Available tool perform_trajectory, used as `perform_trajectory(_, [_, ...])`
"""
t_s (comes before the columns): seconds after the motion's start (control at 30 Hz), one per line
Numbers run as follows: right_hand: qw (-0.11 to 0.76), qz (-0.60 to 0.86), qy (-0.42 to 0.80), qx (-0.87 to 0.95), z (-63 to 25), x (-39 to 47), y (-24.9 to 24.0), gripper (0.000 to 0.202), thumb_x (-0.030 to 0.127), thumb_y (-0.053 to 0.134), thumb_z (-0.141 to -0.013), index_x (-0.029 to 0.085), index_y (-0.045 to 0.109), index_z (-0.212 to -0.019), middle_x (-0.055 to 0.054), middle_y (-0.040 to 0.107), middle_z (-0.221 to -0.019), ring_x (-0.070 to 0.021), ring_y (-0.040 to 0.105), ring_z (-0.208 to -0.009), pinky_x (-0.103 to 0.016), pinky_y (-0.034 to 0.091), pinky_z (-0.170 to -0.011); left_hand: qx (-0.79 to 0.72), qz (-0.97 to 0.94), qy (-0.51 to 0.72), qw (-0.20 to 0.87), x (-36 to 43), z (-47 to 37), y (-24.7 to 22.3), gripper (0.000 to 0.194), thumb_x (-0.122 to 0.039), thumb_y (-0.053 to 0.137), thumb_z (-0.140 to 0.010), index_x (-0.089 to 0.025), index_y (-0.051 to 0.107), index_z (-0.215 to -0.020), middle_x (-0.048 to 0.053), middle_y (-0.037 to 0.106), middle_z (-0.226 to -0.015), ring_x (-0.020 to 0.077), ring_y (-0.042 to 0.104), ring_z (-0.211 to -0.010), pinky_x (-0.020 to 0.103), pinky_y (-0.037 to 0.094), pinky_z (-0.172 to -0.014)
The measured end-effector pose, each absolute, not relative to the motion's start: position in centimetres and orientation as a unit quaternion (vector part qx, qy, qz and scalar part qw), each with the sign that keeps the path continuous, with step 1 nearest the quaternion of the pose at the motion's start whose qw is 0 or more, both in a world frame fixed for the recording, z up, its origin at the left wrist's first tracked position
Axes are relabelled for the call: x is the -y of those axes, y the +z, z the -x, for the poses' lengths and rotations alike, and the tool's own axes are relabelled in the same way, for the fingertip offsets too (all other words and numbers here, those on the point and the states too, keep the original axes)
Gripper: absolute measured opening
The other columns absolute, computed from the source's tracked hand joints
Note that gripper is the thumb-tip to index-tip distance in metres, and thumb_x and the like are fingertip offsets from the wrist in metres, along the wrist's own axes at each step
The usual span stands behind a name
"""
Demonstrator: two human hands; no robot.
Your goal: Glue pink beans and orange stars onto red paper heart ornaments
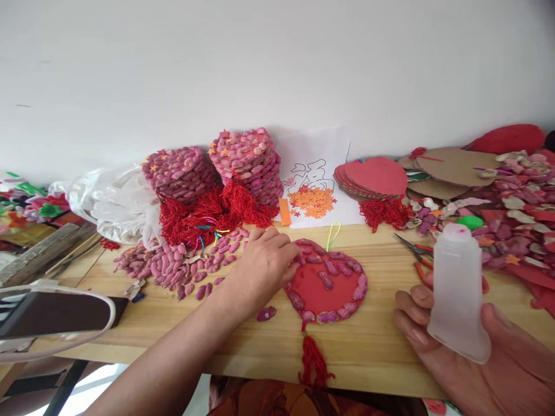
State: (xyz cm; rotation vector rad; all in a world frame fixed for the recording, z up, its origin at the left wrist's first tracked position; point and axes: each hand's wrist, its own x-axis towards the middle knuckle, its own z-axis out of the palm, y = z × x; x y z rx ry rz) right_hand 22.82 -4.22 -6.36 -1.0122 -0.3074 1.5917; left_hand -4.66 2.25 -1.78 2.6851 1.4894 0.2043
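A red heart-shaped board (318, 292) lies on the wooden table, edged with pink-dyed peanut shells. It has a yellow-green loop at the top and a red tassel (314, 358) at the bottom. My left hand (271, 263) rests over the board's upper left edge, fingers pressed together; what they hold, if anything, is hidden. On the right, my right hand (468, 341) holds a whitish translucent squeeze bottle (459, 294) above the table. One loose shell (266, 314) lies left of the board.
Behind are two stacks of shell-covered pieces (247, 156), a pile of pink shells (160, 266), paper (351, 208) with orange stars (312, 201), and red hearts (381, 176). Pliers (418, 251) lie near the bottle. A dark device (60, 313) with a white cable sits left.
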Motion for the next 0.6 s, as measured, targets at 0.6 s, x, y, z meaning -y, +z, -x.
perform_trajectory(0.6, [0.572,0.439,0.684,0.114,-23.31,4.21,-6.80,0.039,0.042,0.089,-0.047,0.023,0.077,-0.080,-0.010,0.066,-0.075,-0.0239,0.061,-0.065,-0.035,0.062,-0.051,-0.487,-0.871,0.072,0.018,-2.37,4.81,-2.27,0.011,-0.025,0.063,-0.091,-0.019,0.071,-0.087,0.003,0.067,-0.085,0.0221,0.057,-0.089,0.039,0.034,-0.082])
